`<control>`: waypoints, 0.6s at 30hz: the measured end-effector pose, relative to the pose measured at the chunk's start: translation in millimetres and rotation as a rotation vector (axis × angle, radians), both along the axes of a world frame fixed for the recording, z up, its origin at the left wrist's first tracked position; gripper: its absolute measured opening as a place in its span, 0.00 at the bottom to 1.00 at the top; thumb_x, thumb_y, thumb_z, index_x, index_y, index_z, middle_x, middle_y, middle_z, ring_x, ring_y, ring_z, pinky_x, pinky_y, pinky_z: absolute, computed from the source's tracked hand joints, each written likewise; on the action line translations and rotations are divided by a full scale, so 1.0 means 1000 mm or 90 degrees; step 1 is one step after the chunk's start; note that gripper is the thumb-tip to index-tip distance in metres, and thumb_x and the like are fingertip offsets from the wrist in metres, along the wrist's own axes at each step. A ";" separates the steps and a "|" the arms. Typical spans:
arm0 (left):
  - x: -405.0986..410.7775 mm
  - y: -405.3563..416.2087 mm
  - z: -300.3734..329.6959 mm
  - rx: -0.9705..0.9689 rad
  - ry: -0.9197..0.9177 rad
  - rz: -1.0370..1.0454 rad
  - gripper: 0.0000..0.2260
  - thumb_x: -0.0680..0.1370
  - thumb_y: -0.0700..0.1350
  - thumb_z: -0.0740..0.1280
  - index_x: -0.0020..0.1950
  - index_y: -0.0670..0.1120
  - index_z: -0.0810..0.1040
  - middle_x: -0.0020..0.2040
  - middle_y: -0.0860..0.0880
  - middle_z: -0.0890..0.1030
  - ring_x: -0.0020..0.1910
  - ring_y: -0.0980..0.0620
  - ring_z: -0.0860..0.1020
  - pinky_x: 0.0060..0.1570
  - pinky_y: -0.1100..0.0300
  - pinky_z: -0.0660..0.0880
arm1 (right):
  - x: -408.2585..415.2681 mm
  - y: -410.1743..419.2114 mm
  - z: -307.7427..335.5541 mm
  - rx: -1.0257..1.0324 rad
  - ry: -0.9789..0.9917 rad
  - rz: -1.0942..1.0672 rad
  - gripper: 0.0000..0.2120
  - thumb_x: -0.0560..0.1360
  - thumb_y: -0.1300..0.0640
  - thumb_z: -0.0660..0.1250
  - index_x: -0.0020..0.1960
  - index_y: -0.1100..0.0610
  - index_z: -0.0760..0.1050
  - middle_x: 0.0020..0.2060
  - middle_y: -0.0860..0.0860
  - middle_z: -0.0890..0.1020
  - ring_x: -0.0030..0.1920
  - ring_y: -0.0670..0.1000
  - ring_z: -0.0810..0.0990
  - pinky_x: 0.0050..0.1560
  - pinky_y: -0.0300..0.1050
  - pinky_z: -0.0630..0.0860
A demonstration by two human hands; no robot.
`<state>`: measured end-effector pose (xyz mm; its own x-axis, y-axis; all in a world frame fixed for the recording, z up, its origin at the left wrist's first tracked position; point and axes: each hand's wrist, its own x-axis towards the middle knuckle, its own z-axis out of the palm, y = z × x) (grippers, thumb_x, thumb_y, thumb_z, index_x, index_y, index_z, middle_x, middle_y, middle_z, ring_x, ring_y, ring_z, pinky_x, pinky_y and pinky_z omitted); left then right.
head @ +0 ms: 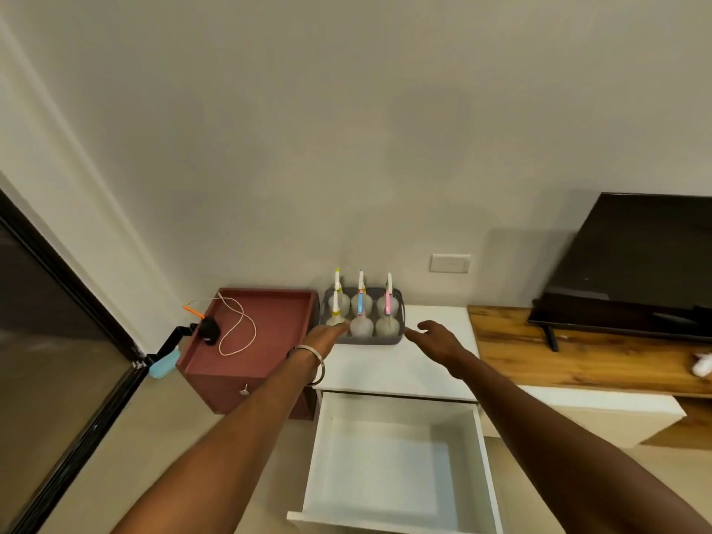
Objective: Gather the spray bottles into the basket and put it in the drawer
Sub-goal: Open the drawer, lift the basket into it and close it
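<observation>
Both hands are open and empty: the left hand [327, 335] reaches the grey basket [398, 321] at frame centre, the right hand [437, 337] beside it. Six upright spray bottles [361, 321] could topple if it tilts toward the open drawer [397, 472] below the white surface [385, 364].

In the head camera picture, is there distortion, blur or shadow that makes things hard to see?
Head view: wide-angle bending curves the door frame and wall corner; the spray bottles in the grey basket look soft, their details unclear; the television throws a soft shadow on the wall; lighting is even, with no strong glare.
</observation>
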<state>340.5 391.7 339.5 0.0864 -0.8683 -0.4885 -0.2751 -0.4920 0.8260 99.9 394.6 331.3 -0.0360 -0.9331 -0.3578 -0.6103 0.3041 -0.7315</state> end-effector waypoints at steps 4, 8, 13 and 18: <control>0.006 -0.046 -0.017 0.022 0.046 0.070 0.27 0.76 0.55 0.66 0.68 0.39 0.71 0.67 0.43 0.73 0.67 0.43 0.70 0.66 0.52 0.67 | 0.000 -0.056 -0.016 0.013 -0.002 0.007 0.32 0.77 0.39 0.64 0.72 0.59 0.68 0.69 0.56 0.74 0.67 0.56 0.73 0.56 0.44 0.69; 0.015 -0.093 -0.034 0.039 0.063 0.129 0.11 0.76 0.53 0.67 0.47 0.45 0.77 0.48 0.48 0.75 0.48 0.49 0.74 0.52 0.56 0.66 | 0.001 -0.105 -0.030 0.032 -0.008 0.003 0.30 0.77 0.41 0.65 0.71 0.58 0.69 0.68 0.55 0.75 0.66 0.56 0.73 0.56 0.45 0.70; 0.029 -0.163 -0.063 0.025 0.073 0.160 0.09 0.77 0.50 0.66 0.37 0.51 0.74 0.37 0.55 0.74 0.38 0.57 0.72 0.39 0.58 0.67 | -0.006 -0.175 -0.060 0.055 -0.022 -0.024 0.24 0.77 0.51 0.66 0.71 0.57 0.70 0.65 0.56 0.77 0.57 0.53 0.76 0.52 0.43 0.72; 0.057 -0.242 -0.114 0.055 0.052 0.172 0.06 0.79 0.44 0.63 0.47 0.50 0.79 0.49 0.51 0.79 0.56 0.47 0.73 0.52 0.55 0.71 | -0.006 -0.248 -0.102 0.094 -0.034 -0.078 0.26 0.76 0.54 0.65 0.73 0.57 0.68 0.68 0.58 0.74 0.65 0.56 0.74 0.61 0.48 0.73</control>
